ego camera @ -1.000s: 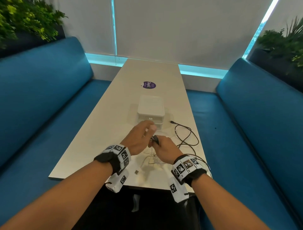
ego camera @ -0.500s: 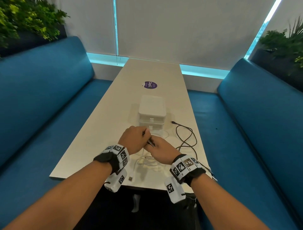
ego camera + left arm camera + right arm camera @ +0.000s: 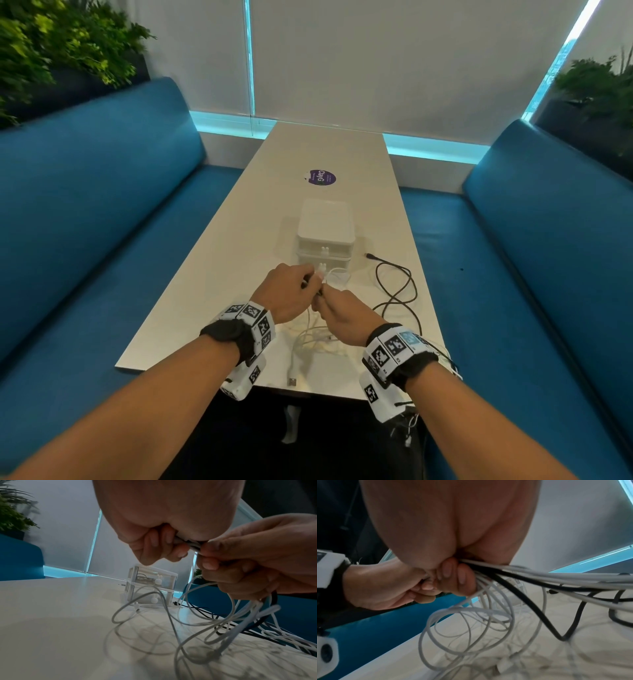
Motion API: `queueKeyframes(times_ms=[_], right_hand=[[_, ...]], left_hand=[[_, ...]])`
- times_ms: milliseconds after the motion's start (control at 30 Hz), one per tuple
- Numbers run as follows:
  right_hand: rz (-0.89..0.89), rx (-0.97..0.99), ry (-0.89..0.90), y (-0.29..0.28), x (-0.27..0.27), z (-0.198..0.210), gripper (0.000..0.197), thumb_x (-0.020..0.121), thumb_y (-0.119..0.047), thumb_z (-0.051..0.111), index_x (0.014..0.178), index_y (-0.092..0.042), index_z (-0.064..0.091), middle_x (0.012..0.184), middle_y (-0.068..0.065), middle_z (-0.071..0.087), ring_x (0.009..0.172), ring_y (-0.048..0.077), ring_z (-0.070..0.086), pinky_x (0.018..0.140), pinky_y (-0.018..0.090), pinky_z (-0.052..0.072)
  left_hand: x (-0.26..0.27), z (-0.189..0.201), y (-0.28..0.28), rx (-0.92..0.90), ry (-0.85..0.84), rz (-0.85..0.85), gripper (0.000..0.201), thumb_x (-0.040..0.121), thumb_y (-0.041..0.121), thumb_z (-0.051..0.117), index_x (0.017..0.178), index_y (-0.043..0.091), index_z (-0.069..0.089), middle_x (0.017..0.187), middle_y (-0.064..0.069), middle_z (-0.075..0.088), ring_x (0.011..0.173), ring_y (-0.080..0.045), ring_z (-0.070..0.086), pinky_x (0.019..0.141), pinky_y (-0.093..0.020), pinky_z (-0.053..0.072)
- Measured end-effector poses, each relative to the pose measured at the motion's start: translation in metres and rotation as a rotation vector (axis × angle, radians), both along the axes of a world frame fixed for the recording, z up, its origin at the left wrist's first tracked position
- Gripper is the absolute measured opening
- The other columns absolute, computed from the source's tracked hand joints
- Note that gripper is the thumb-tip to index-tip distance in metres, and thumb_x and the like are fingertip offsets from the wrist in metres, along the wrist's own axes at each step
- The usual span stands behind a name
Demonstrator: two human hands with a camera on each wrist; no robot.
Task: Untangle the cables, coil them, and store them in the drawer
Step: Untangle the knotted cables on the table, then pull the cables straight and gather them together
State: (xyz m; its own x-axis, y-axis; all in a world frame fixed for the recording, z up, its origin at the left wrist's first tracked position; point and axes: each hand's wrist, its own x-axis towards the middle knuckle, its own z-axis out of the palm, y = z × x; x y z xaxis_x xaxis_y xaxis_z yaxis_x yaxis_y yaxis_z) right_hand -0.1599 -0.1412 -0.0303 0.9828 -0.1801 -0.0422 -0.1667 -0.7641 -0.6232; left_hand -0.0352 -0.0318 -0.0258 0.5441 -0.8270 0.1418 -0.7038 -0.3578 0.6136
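Both hands raised just above the near end of the white table (image 3: 219, 274), knuckles almost touching. Left hand (image 3: 286, 293), fingers (image 3: 164, 536) curled tight, pinches a short run of white cable (image 3: 171, 622) at the point where it meets the right hand (image 3: 346, 317). Right hand's fingers (image 3: 453, 574) are curled round a bundle: several white strands plus the black cable (image 3: 518, 593), all gathered in one grip. From that grip the white loops hang down and pile in a loose tangle on the table under the hands; a USB plug (image 3: 292, 381) lies at the near edge. Black cable (image 3: 397, 291) trails off to the right in open loops across the table, its free plug end lying just beside the drawer unit (image 3: 325, 233). Drawer unit: small, white, two tiers with rabbit-shaped knobs, standing mid-table beyond the hands; both drawers look closed, and the left wrist view shows cable already inside the upper clear drawer (image 3: 154, 578). A round purple sticker (image 3: 321, 177) sits farther up the table. Blue bench seats (image 3: 85, 205) flank both sides; planters with green foliage (image 3: 51, 44) behind them.
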Motion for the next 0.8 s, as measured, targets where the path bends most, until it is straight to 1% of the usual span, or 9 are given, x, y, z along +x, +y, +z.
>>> queueKeyframes(times_ms=[133,267,367,433,500,567,667,733,800], right_hand=[[0.004,0.048,0.027,0.001,-0.001,0.003,0.017,0.104,-0.019,0.033,0.1,-0.016,0.049,0.088,-0.008,0.054,0.071,0.007,0.05,0.07,0.027,0.044],[-0.029,0.072,0.024,0.002,-0.005,0.01,0.028,0.103,-0.037,0.04,0.097,-0.013,0.053,0.086,0.004,0.061,0.075,0.021,0.056,0.075,0.04,0.049],[-0.023,0.081,0.034,-0.003,-0.007,0.013,0.033,0.102,-0.047,0.041,0.091,-0.017,0.051,0.074,-0.003,0.057,0.064,0.013,0.058,0.071,0.039,0.052],[-0.019,0.026,0.015,-0.004,-0.006,0.017,0.031,0.104,-0.045,0.037,0.091,-0.02,0.051,0.073,-0.005,0.058,0.065,0.014,0.06,0.069,0.037,0.049],[-0.04,-0.046,-0.017,-0.004,-0.001,0.019,0.032,0.105,-0.041,0.034,0.092,-0.019,0.052,0.076,-0.002,0.058,0.072,0.021,0.058,0.07,0.039,0.046],[-0.073,-0.081,-0.058,-0.004,0.004,0.017,0.034,0.105,-0.042,0.032,0.093,-0.017,0.052,0.079,0.004,0.061,0.074,0.026,0.057,0.069,0.041,0.046],[-0.119,-0.08,-0.12,-0.007,0.004,0.011,0.034,0.106,-0.042,0.031,0.092,-0.016,0.049,0.08,0.008,0.063,0.072,0.027,0.056,0.064,0.038,0.044],[-0.169,-0.072,-0.149,-0.008,0.004,0.009,0.032,0.106,-0.04,0.032,0.088,-0.017,0.046,0.075,0.004,0.059,0.067,0.024,0.052,0.058,0.034,0.037],[-0.216,-0.065,-0.168,-0.009,0.006,0.008,0.031,0.106,-0.039,0.032,0.087,-0.019,0.045,0.072,0.0,0.055,0.065,0.021,0.05,0.056,0.035,0.034]], left_hand=[[0.003,0.004,-0.001,0.053,-0.089,-0.007,0.04,0.098,0.038,0.046,0.061,0.023,0.044,0.058,0.001,0.056,0.054,-0.021,0.05,0.051,-0.03,0.035],[0.008,0.016,0.0,0.1,-0.14,-0.016,0.043,0.097,0.033,0.047,0.056,0.022,0.043,0.054,0.001,0.052,0.05,-0.019,0.044,0.05,-0.031,0.032],[0.018,0.024,0.003,0.085,-0.128,-0.014,0.043,0.097,0.029,0.048,0.056,0.016,0.043,0.052,-0.001,0.049,0.049,-0.019,0.039,0.05,-0.033,0.032],[0.022,0.028,0.003,0.05,-0.096,0.005,0.043,0.097,0.028,0.049,0.058,0.013,0.043,0.054,-0.002,0.047,0.05,-0.019,0.037,0.052,-0.033,0.032],[0.026,0.026,0.003,0.004,-0.039,0.026,0.045,0.1,0.033,0.049,0.06,0.012,0.044,0.055,-0.002,0.047,0.051,-0.017,0.037,0.053,-0.033,0.032],[0.03,0.022,0.008,-0.049,0.078,0.026,0.052,0.1,0.048,0.047,0.065,0.011,0.05,0.058,-0.001,0.052,0.053,-0.016,0.042,0.056,-0.033,0.037],[0.036,0.014,0.018,-0.105,0.339,0.027,0.058,0.095,0.067,0.039,0.089,0.014,0.063,0.076,-0.002,0.07,0.056,-0.023,0.063,0.061,-0.038,0.049],[0.039,0.009,0.024,-0.135,0.446,0.071,0.059,0.093,0.07,0.038,0.101,0.016,0.062,0.088,-0.004,0.072,0.063,-0.025,0.07,0.063,-0.04,0.05],[0.038,0.004,0.026,-0.095,0.474,0.086,0.059,0.093,0.069,0.04,0.099,0.014,0.063,0.089,-0.006,0.072,0.064,-0.022,0.069,0.062,-0.038,0.049]])
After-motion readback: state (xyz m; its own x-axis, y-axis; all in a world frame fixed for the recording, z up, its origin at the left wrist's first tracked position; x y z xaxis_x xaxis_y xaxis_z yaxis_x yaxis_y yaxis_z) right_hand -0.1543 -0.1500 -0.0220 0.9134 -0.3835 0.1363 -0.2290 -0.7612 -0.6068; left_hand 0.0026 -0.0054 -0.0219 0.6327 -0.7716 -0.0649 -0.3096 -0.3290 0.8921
